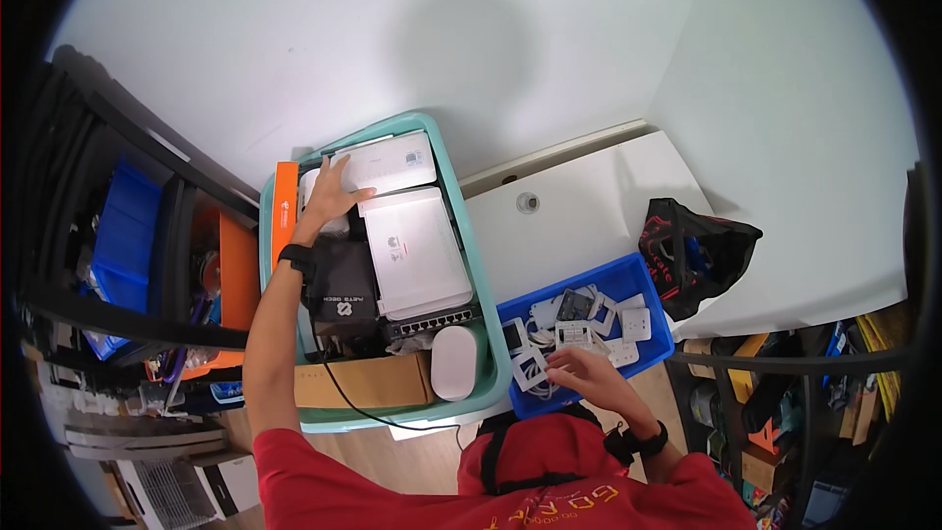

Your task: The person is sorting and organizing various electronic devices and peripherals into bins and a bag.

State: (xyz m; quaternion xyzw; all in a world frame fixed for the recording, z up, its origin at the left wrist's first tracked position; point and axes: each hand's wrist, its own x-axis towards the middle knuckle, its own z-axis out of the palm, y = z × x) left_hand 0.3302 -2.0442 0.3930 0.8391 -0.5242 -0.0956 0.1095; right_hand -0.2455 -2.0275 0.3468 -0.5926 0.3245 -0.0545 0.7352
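Note:
My left hand (331, 195) reaches into the teal plastic bin (438, 140), fingers spread over the left end of a white router-like device (390, 162); whether it grips the device I cannot tell. Below that device lie stacked white flat network boxes (416, 254), beside a black box (342, 280) and above a black network switch (434, 320). My right hand (585, 375) hovers at the near part of the blue plastic bin (655, 272), its fingertips beside a white square frame (528, 370). White wall plates (634, 324) and coiled white cable (543, 390) lie in this blue bin.
An orange box (284, 210) stands along the teal bin's left side, a cardboard box (368, 381) and a white rounded device (453, 362) at its near end. A black bag (695, 258) sits on the white tabletop (559, 235). Black-framed shelves flank both sides. A black cable crosses the bin's near rim.

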